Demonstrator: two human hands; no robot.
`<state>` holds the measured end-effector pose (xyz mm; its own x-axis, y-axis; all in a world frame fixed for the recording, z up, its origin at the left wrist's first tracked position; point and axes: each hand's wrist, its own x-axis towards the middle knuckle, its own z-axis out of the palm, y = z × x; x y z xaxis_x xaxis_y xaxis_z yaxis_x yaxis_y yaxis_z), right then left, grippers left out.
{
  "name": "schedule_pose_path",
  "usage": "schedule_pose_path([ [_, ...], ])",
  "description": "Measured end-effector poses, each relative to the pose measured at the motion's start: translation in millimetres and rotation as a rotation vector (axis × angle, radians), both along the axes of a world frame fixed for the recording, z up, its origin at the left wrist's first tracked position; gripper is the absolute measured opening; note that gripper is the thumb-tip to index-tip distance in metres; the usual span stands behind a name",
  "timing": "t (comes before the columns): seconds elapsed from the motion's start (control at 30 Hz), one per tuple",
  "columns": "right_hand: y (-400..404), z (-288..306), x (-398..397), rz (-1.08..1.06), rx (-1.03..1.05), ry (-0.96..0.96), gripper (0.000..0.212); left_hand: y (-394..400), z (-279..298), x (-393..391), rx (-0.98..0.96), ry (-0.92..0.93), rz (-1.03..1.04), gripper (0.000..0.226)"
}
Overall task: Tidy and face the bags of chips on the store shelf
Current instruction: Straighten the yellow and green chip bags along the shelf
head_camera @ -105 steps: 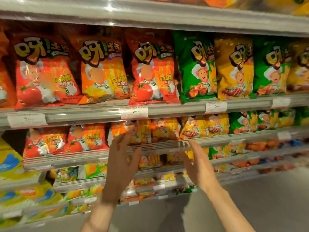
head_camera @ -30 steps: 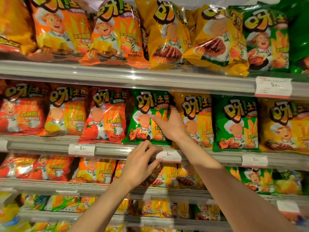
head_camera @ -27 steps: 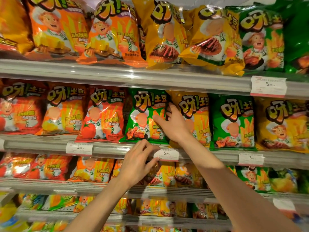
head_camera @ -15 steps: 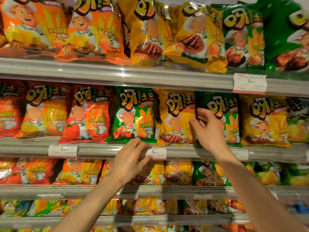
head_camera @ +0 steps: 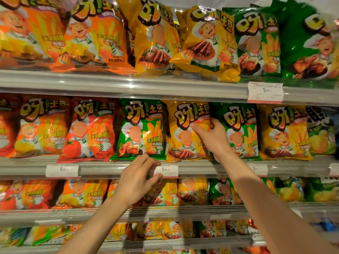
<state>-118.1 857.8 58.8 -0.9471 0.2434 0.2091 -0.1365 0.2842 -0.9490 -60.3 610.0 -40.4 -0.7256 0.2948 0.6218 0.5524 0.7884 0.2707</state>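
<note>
Centrally, on the middle shelf (head_camera: pixel 110 168), a yellow chip bag (head_camera: pixel 187 131) stands upright and faces forward between two green bags (head_camera: pixel 141 129) (head_camera: pixel 238 129). The right hand (head_camera: pixel 213 138) pinches the yellow bag's right edge, thumb on the front, fingers curled behind. The left hand (head_camera: pixel 137 178) rests half-open with bent fingers against the shelf rail beside a price tag (head_camera: pixel 166 170), gripping nothing. Half a second earlier the right hand sat further right, on the right green bag; the left hand is unchanged.

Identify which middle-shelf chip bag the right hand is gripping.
The yellow steak-picture chip bag between two green ones; the right hand pinches its right edge.
</note>
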Motion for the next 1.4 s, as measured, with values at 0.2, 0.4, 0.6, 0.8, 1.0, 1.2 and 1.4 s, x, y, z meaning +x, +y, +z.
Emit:
schedule_pose_path([
  [0.2,-13,10,-5,-0.123,0.04,0.138,0.091,-1,-1,-2,0.0,0.002,-0.01,0.031],
  [0.4,-16,-7,-3,-0.163,0.105,0.124,0.089,-1,-1,-2,0.01,0.01,-0.008,0.032],
  [0.6,-15,-12,-3,-0.126,0.134,0.107,0.087,-2,-2,-3,0.013,0.002,-0.014,0.031],
  [0.8,-15,-12,11,-0.087,0.154,0.064,0.099,-2,-1,-2,0.025,0.003,-0.021,0.03],
  [1.0,-18,-42,65,-0.105,0.404,0.125,0.085,-1,-9,0,0.06,0.011,-0.028,0.031],
  [1.2,-13,-110,102,-0.123,0.767,0.201,0.072,0,-26,17,0.155,-0.022,-0.028,0.038],
  [1.4,-2,-166,139,-0.073,0.842,0.003,0.078,9,-67,41,0.272,-0.002,-0.044,0.054],
])
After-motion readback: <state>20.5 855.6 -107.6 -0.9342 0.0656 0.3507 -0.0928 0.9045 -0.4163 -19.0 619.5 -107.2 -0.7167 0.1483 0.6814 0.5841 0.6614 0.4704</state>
